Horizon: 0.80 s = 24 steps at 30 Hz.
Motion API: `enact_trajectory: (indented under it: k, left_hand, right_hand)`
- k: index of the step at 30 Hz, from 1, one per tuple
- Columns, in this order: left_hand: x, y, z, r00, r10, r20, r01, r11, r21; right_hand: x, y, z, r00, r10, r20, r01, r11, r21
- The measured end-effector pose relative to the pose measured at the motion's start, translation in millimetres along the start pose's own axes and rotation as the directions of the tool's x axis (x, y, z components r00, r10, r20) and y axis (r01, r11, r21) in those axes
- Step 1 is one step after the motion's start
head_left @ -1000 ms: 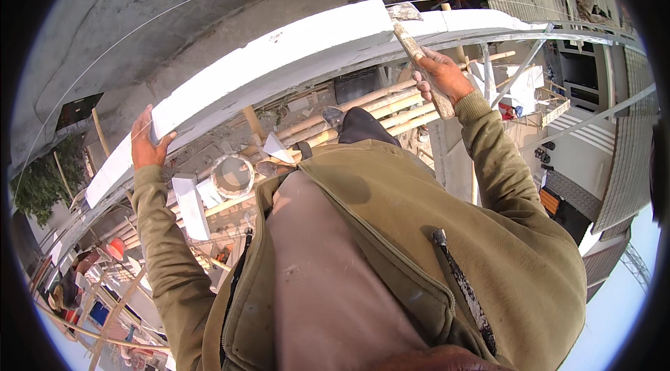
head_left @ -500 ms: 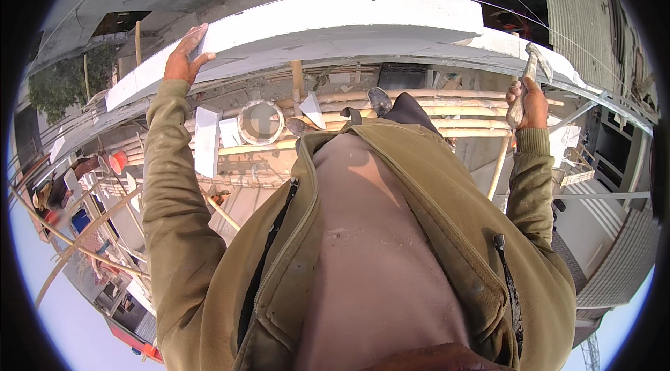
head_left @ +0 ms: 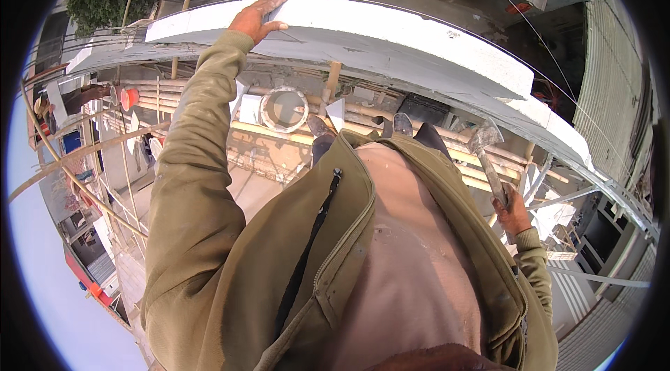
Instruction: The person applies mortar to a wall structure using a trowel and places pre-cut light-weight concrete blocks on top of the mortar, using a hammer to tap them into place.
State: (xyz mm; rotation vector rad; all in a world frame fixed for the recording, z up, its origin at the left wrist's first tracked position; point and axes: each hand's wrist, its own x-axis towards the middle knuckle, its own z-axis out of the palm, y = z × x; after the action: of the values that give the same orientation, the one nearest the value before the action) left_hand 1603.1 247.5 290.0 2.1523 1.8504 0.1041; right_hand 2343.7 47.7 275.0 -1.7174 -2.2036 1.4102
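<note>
A long row of white blocks (head_left: 391,29) runs across in front of me, its top edge curving from left to right. On the top edge, toward the left, rests my left hand (head_left: 258,18), fingers stretched flat and thumb apart on the near side. My right hand (head_left: 513,212) is closed round the wooden handle of a hammer (head_left: 486,137) with a broad, blade-like head. That hammer is on my side of the blocks, apart from them, its head pointing up and left. Right fingertips are partly hidden behind the handle.
Below me bamboo poles (head_left: 272,135) form a platform, with a round pale-rimmed bucket (head_left: 284,109) and white block pieces (head_left: 335,114) on it. My shoes (head_left: 403,124) stand there too. Metal bars (head_left: 565,198) slant at the right; bamboo scaffolding (head_left: 84,154) crosses the left.
My right hand has come down and back toward my body, bringing the hammer away from the blocks. My left hand stays on the top edge while the whole view has turned.
</note>
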Motion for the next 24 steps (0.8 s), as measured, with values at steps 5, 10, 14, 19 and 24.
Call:
enact_trajectory:
  k: [5,10,14,19,24]
  left_hand:
    - [-9,-1,-3,0.998,-0.051,0.026,0.051,0.999,0.009]
    - [-2,-2,6,0.999,-0.033,0.010,0.033,0.999,0.032]
    - [-19,-12,9,0.998,-0.057,0.011,0.057,0.998,-0.011]
    - [2,4,4,1.000,-0.031,0.001,0.031,0.999,0.014]
    - [-9,2,13,1.000,-0.019,0.007,0.020,1.000,-0.017]
  right_hand:
    - [74,-139,1,0.977,-0.165,0.134,0.181,0.977,-0.114]
    - [180,-228,14,0.860,-0.499,-0.111,0.439,0.832,-0.340]
    - [235,-289,13,0.826,-0.558,-0.074,0.491,0.779,-0.390]
    - [258,-281,4,0.756,-0.642,-0.123,0.562,0.734,-0.382]
    - [258,-282,18,0.649,-0.745,-0.153,0.651,0.648,-0.395]
